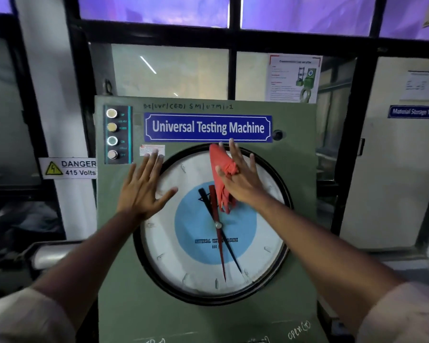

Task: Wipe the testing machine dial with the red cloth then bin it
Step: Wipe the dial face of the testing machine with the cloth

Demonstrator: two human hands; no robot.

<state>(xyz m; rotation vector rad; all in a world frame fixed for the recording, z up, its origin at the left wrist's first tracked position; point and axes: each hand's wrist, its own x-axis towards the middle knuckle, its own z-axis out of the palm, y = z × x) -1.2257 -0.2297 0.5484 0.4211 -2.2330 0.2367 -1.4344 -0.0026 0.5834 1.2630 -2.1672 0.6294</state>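
Note:
The round dial (191, 258) with a white face, blue centre and red and black needles fills the front of the green testing machine (124, 268). My right hand (243, 177) presses the red cloth (219, 169) flat against the upper part of the dial glass, fingers spread over it. The cloth hangs down from under my palm toward the needles. My left hand (144, 189) rests flat and spread on the machine panel at the dial's upper left rim, holding nothing. No bin is in view.
A column of push buttons (112, 133) sits at the machine's top left, above my left hand. A blue "Universal Testing Machine" plate (208, 127) is just above the dial. A "Danger 415 Volts" sign (68, 167) is on the left wall. Windows stand behind.

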